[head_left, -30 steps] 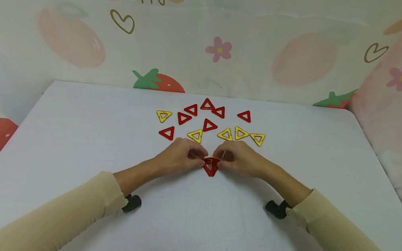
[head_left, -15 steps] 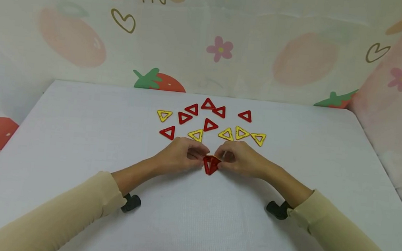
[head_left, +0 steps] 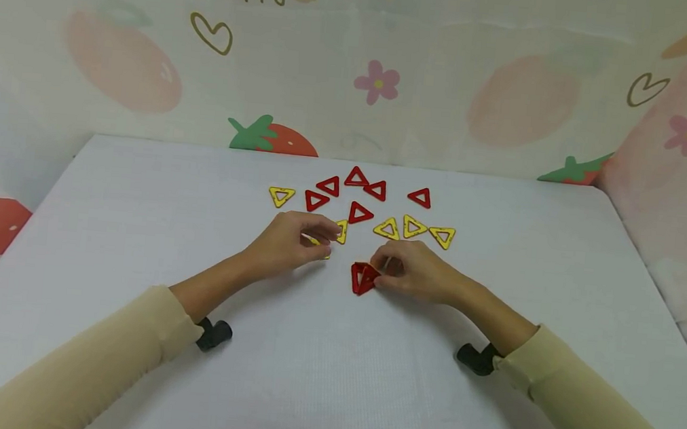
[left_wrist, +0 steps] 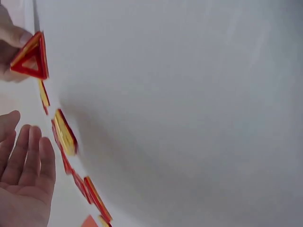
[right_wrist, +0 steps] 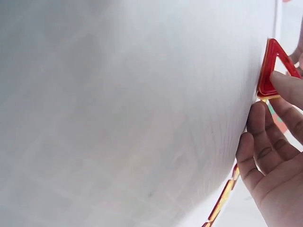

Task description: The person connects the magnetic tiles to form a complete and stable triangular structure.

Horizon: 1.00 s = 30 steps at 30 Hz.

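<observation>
Pinching the joined red triangles point(head_left: 366, 278) midway between the side edges, your right grip point(head_left: 415, 272) probably steadies them so their faces don't fold; contact with the surface point(head_left: 199, 181) can't be told. Your left grip point(head_left: 286, 243), relaxed and apparently released, hovers beside a yellow triangle point(head_left: 342, 233). Loose red triangles point(head_left: 357, 184) lie toward the far edge, presumably leaving you room to work.

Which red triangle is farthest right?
The lone red triangle beyond the rightmost yellow triangle; in the head view, every other red triangle sits left of it.
</observation>
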Motion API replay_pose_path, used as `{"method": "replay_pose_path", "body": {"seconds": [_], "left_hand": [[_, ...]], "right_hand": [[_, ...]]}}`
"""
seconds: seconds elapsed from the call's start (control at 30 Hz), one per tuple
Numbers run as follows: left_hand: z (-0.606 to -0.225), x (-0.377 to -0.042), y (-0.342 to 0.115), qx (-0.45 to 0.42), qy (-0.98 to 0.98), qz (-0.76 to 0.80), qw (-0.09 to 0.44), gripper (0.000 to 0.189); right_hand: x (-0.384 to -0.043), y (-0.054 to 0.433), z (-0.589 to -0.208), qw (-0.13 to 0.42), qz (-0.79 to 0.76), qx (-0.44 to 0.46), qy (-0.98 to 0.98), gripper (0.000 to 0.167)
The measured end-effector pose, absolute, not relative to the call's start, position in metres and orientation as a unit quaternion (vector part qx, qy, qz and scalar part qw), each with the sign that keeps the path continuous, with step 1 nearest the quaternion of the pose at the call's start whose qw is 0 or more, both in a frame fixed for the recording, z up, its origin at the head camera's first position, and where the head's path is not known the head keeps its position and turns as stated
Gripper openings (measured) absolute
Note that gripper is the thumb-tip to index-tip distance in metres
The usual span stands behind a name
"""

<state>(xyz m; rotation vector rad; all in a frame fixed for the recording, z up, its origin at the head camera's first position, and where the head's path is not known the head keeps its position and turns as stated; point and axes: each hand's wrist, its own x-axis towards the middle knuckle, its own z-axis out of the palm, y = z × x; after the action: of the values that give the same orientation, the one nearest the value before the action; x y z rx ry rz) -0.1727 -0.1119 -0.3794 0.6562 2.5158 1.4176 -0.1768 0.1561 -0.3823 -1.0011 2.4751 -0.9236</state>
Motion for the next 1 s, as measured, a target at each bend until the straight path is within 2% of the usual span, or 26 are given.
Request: {"method": "replay_pose_path", "body": {"seconds": [0.23, 1.0], "left_hand": [[-0.38, -0.18, -0.124, 0.207, 0.861, 0.46, 0.064, 0.031], [-0.393, -0.188, -0.135, 0.203, 0.875, 0.421, 0.127, 0.039]], "right_hand": [[-0.176, 0.158, -0.382, 0.154, -0.324, -0.349, 0.866, 0.019], [-0.177, 0.16, -0.383, 0.153, -0.323, -0.345, 0.868, 0.018]]}}
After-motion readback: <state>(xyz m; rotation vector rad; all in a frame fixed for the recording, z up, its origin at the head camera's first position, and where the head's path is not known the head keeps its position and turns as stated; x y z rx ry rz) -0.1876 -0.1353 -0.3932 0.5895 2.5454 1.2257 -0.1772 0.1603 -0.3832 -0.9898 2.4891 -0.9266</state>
